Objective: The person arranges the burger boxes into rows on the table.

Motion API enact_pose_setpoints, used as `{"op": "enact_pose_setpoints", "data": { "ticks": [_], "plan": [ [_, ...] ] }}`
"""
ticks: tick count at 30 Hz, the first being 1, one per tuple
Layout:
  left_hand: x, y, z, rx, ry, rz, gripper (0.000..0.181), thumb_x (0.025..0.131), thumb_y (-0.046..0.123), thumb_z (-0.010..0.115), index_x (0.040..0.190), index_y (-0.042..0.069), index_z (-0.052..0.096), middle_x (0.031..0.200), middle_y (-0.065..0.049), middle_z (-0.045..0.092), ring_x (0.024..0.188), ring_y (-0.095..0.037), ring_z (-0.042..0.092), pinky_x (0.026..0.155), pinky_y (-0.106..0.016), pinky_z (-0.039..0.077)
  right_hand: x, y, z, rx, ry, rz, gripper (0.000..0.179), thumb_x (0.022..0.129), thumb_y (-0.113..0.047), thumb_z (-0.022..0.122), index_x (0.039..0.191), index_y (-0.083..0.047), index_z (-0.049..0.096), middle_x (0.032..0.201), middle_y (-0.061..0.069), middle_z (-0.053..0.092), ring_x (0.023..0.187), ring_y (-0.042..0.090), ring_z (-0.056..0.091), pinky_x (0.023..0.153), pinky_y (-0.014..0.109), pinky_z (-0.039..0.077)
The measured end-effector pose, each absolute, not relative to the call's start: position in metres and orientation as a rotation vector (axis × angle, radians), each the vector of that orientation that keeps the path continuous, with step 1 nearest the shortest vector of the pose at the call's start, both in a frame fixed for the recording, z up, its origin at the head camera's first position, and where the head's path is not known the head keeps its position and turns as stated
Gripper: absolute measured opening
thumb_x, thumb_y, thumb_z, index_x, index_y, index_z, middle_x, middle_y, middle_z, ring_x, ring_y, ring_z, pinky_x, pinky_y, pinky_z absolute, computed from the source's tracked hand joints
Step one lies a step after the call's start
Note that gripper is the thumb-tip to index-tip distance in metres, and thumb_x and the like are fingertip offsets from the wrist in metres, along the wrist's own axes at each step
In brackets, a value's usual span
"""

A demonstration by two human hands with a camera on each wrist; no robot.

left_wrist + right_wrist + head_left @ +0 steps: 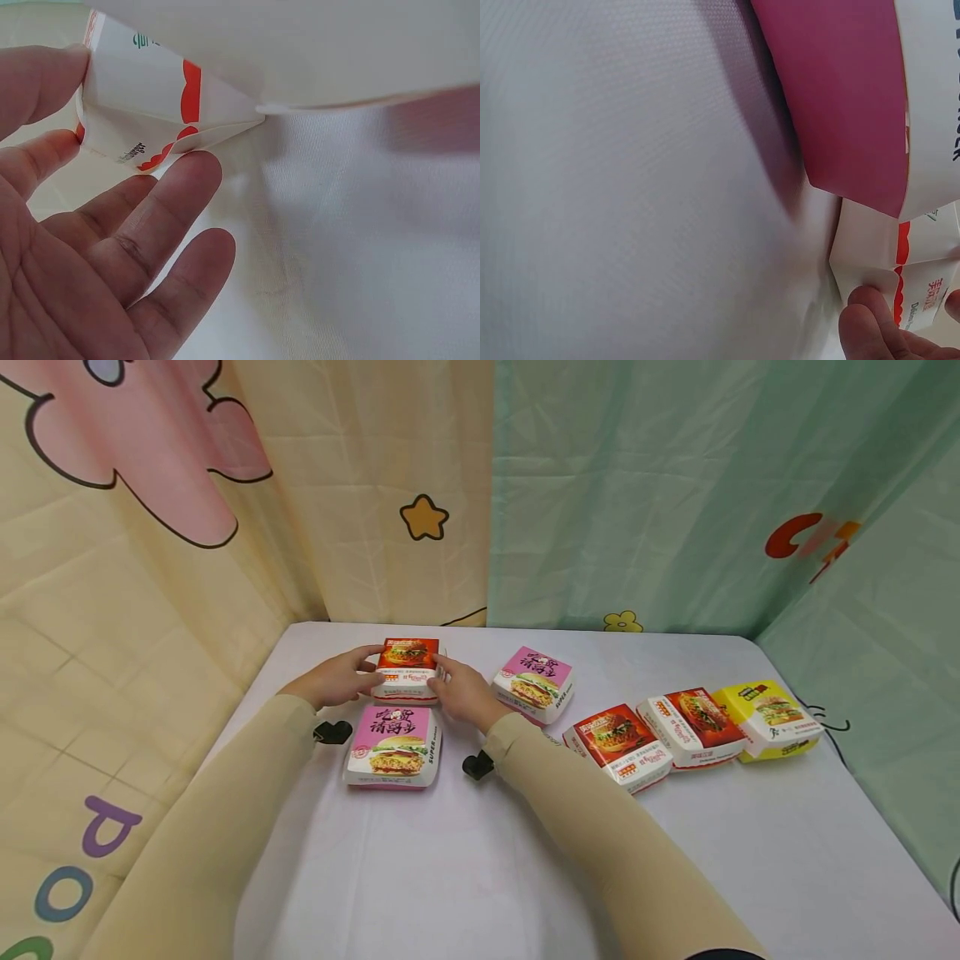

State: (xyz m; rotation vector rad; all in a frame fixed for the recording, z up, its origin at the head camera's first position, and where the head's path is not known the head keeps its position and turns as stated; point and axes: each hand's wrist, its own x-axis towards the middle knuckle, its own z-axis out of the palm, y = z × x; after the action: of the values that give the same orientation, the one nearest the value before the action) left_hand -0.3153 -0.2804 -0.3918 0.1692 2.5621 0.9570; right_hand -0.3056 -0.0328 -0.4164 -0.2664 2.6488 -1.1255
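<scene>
A red-and-white burger box [408, 685] stands at the back left of the table, directly behind a pink-and-white burger box [393, 756]. My left hand [337, 677] grips its left side, thumb and fingertips spread along the edge. From the opposite side my right hand [465, 692] holds the same box, thumb toward the front corner. In the left wrist view, the thumb and fingers [180, 187] meet the side of the red-and-white box [142, 97]. The right wrist view shows fingertips [861, 330] against its lower wall, just beyond the pink box's side [847, 97].
Right of my right hand lies another pink burger box [534, 685], turned at an angle. Farther right, two red-and-white boxes [618, 747] and a yellow box [768, 718] form a slanted row. Curtains [637, 485] hang behind the white table [420, 877].
</scene>
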Motion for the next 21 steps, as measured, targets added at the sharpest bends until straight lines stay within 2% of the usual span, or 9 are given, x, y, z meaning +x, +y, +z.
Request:
{"op": "enact_pose_setpoints", "data": {
  "ticks": [8, 12, 16, 18, 21],
  "plan": [
    [-0.314, -0.280, -0.391, 0.174, 2.565, 0.983, 0.076, 0.108, 0.040, 0.057, 0.170, 0.022, 0.017, 0.163, -0.027, 0.041, 0.128, -0.038, 0.064, 0.108, -0.054, 0.053, -0.304, -0.033, -0.415, -0.251, 2.638, -1.129, 0.061, 0.109, -0.038, 0.056, 0.165, -0.034, 0.034, 0.169, 0.003, 0.041, 0.132, 0.026, 0.052, 0.089, 0.039, 0.053],
    [-0.312, -0.280, -0.390, 0.179, 2.570, 0.980, 0.076, 0.108, 0.040, 0.057, 0.170, 0.020, 0.017, 0.164, -0.027, 0.040, 0.129, -0.038, 0.064, 0.110, -0.054, 0.052, -0.303, -0.032, -0.415, -0.245, 2.640, -1.126, 0.061, 0.109, -0.038, 0.057, 0.166, -0.034, 0.034, 0.169, 0.003, 0.041, 0.133, 0.025, 0.051, 0.091, 0.039, 0.053],
    [-0.311, -0.282, -0.387, 0.184, 2.594, 0.947, 0.078, 0.107, 0.043, 0.057, 0.170, 0.018, 0.017, 0.165, -0.027, 0.038, 0.130, -0.038, 0.064, 0.111, -0.055, 0.051, -0.300, -0.031, -0.413, -0.241, 2.664, -1.109, 0.061, 0.109, -0.038, 0.057, 0.166, -0.032, 0.035, 0.169, 0.003, 0.041, 0.135, 0.025, 0.052, 0.100, 0.041, 0.052],
    [-0.311, -0.283, -0.385, 0.187, 2.625, 0.911, 0.079, 0.106, 0.045, 0.057, 0.170, 0.017, 0.018, 0.165, -0.027, 0.038, 0.132, -0.040, 0.062, 0.112, -0.057, 0.050, -0.298, -0.031, -0.411, -0.236, 2.686, -1.097, 0.061, 0.109, -0.038, 0.057, 0.165, -0.030, 0.036, 0.168, 0.003, 0.042, 0.140, 0.024, 0.052, 0.109, 0.042, 0.051],
    [-0.310, -0.285, -0.380, 0.188, 2.690, 0.868, 0.077, 0.106, 0.046, 0.057, 0.169, 0.017, 0.022, 0.165, -0.026, 0.039, 0.142, -0.045, 0.053, 0.117, -0.062, 0.042, -0.295, -0.031, -0.407, -0.226, 2.710, -1.091, 0.061, 0.109, -0.038, 0.056, 0.165, -0.028, 0.036, 0.168, 0.002, 0.042, 0.145, 0.024, 0.051, 0.117, 0.043, 0.047]
  ]
}}
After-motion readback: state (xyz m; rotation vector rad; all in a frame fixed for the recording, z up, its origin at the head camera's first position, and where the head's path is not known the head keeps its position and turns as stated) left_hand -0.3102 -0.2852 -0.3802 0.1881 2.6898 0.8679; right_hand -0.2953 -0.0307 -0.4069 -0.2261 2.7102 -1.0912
